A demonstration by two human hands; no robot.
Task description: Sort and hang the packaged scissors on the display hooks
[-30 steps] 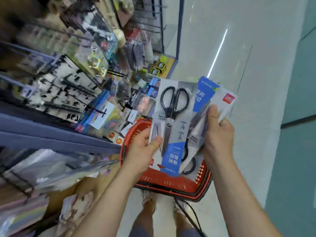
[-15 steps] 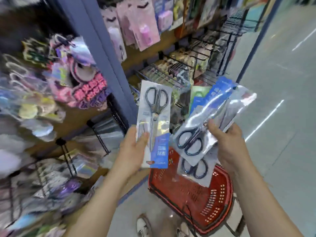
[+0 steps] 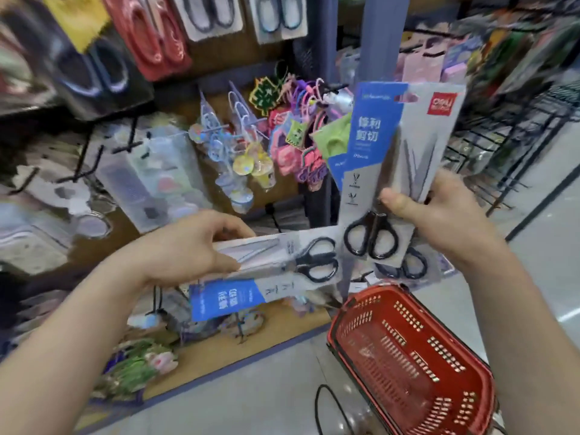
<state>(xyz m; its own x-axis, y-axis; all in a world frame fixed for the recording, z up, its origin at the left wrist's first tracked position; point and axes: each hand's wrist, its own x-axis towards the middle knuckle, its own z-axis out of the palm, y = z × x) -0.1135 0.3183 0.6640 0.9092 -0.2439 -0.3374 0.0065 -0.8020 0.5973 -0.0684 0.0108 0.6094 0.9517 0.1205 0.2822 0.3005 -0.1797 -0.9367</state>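
left hand [image 3: 191,246] grips pack [image 3: 270,268], right hand [image 3: 439,221] packs [image 3: 392,146]

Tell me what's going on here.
A person stands at a shop display. The left hand holds one scissors pack turned sideways. The right hand grips several more packs, fanned upright. A red basket sits below them. None of these packs is hung yet.
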